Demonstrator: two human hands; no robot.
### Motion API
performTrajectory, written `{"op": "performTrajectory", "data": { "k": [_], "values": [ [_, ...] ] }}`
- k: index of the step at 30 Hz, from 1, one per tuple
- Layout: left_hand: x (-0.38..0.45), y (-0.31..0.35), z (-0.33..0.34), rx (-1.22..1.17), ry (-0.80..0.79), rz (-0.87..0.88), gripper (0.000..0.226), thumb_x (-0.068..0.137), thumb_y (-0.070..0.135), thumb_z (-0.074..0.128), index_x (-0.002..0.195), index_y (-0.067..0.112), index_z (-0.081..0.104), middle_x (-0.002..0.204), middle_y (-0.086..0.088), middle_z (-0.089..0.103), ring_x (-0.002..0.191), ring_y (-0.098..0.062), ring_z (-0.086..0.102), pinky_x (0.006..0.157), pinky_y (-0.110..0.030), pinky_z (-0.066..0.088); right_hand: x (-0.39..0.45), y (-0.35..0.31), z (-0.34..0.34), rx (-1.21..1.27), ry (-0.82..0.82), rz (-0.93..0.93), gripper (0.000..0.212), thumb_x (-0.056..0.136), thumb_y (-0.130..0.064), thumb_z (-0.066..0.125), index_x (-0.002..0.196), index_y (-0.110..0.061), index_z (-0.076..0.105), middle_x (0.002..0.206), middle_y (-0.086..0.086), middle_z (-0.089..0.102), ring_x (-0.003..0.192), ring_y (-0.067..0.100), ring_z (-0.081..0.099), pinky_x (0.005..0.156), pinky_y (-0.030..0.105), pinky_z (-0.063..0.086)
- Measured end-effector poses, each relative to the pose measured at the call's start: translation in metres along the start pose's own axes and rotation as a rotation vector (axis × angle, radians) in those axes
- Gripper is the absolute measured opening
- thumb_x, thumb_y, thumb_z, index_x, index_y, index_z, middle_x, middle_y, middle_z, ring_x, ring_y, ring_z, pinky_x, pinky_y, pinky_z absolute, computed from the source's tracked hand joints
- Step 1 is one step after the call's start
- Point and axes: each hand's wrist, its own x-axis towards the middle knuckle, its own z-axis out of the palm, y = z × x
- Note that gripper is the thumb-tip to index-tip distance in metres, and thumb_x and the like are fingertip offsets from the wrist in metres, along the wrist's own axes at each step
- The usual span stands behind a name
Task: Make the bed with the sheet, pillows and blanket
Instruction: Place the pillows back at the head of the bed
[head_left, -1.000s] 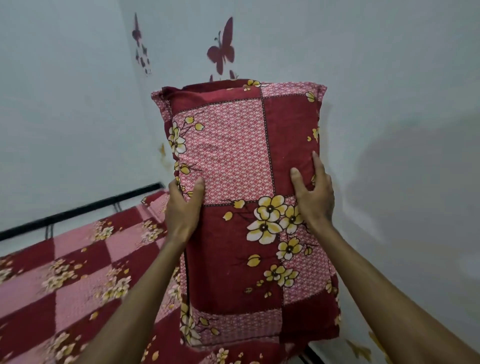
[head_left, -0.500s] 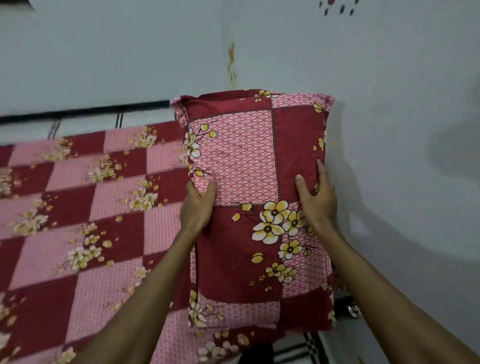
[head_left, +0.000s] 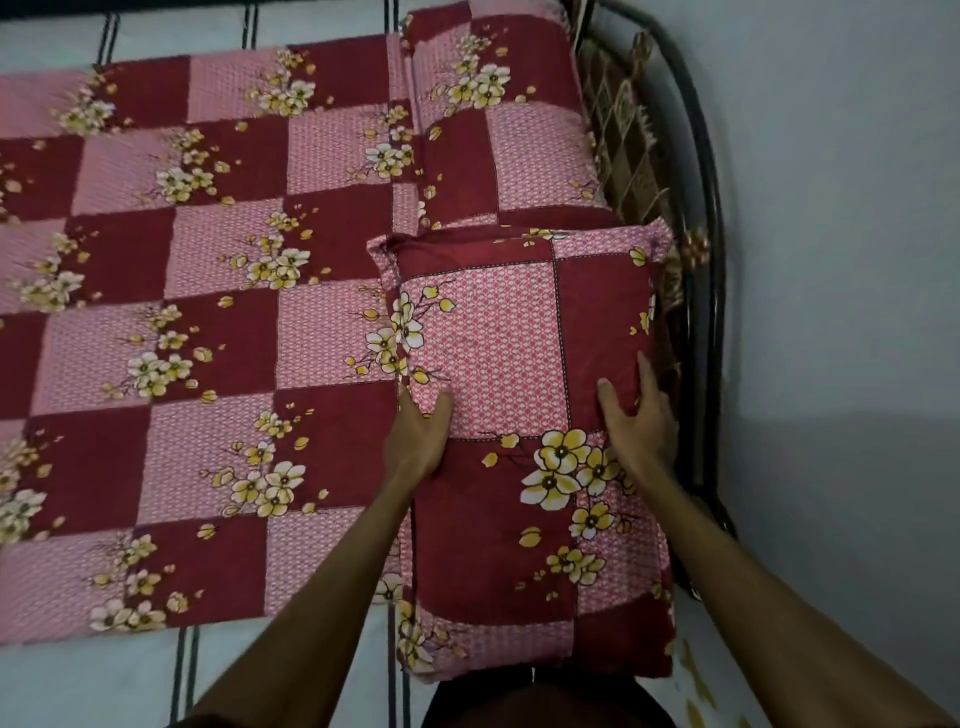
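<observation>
Pillow (head_left: 519, 415) sits gripped at both sides, left hand (head_left: 418, 441) and right hand (head_left: 641, 421) curled round its edges. Beyond it a second pillow (head_left: 498, 114) lies on the checked sheet (head_left: 182, 312).

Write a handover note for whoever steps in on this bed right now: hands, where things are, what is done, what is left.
Left hand: grips the left edge of the near pillow.
Right hand: grips its right side, next to the headboard.
Things: the near pillow is held over the head end of the bed. The far pillow already lies flat at the headboard. The sheet is spread on the mattress, whose striped near edge shows uncovered.
Done: sheet on, one pillow placed.
Left: set this pillow down beside the far one, then lay the blanket, which is not in view.
</observation>
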Motion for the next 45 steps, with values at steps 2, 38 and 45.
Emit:
{"op": "performTrajectory", "data": {
  "k": [2, 38, 45],
  "values": [
    [0.002, 0.001, 0.010, -0.004, -0.014, -0.027, 0.075, 0.092, 0.067, 0.039, 0.151, 0.022, 0.034, 0.148, -0.006, 0.051, 0.133, -0.033, 0.050, 0.110, -0.042, 0.035, 0.009, 0.006, 0.001, -0.005, -0.025, -0.002, 0.079, 0.087, -0.077, 0.047, 0.155, -0.051, 0.016, 0.152, 0.011, 0.042, 0.134, 0.037, 0.046, 0.109, 0.058, 0.041],
    [0.254, 0.087, 0.114, 0.493, 0.305, 0.169, 0.070, 0.096, 0.063, 0.025, 0.158, 0.031, 0.024, 0.167, -0.010, 0.016, 0.154, -0.031, 0.011, 0.120, -0.061, 0.014, 0.285, -0.064, 0.103, -0.478, -0.112, -0.428, 0.061, 0.096, -0.061, 0.029, 0.151, -0.037, 0.038, 0.161, 0.008, 0.031, 0.152, 0.029, 0.017, 0.120, 0.061, 0.014],
    [0.277, 0.073, 0.133, 0.518, 0.433, 0.157, 0.067, 0.093, 0.065, 0.026, 0.151, 0.034, 0.038, 0.160, -0.008, 0.034, 0.148, -0.033, 0.026, 0.116, -0.058, 0.024, 0.318, -0.059, 0.132, -0.532, -0.047, -0.400, 0.064, 0.094, -0.060, 0.024, 0.137, -0.025, 0.056, 0.143, 0.013, 0.053, 0.139, 0.037, 0.038, 0.113, 0.059, 0.024]
  ]
}}
